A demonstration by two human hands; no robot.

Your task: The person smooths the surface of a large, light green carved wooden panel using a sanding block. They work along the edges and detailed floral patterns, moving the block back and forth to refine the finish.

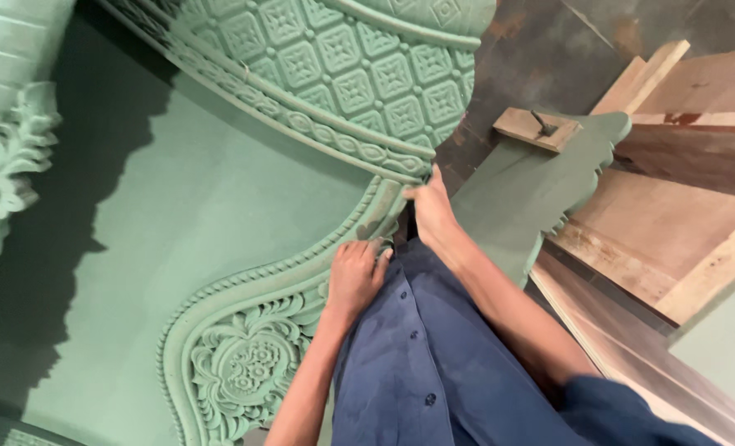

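Both hands on green carved panel (243, 355)

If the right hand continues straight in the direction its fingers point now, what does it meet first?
The right hand points up the picture, its fingertips already at the rope-like carved border of the green carved panel. Going on, it would likely meet that border first, then the diamond-pattern relief; depth is unclear.

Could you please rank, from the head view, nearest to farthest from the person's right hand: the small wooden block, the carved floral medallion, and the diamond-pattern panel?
From the right hand:
1. Diamond-pattern panel, just above it.
2. Small wooden block, up to the right.
3. Carved floral medallion, lower left, beyond the left hand.
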